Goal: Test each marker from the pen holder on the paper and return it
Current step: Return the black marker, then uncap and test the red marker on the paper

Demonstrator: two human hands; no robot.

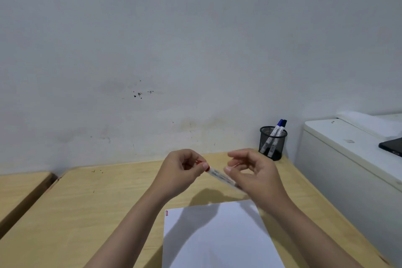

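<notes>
A white marker with a red cap [219, 175] is held in the air between both hands, above the far edge of the paper. My left hand [181, 173] pinches the red cap end. The white barrel is gripped by my right hand [254, 175]. Whether the cap is on or off the barrel I cannot tell. The white sheet of paper [219, 237] lies on the wooden desk [97, 209] below, with a small red mark at its top left corner. A black mesh pen holder [273, 144] stands at the desk's back right with two blue-capped markers [279, 127] in it.
A white cabinet or appliance [348, 159] stands right of the desk with a dark flat device [391, 146] on top. A second wooden surface [19, 189] lies at the far left. The wall runs close behind the desk.
</notes>
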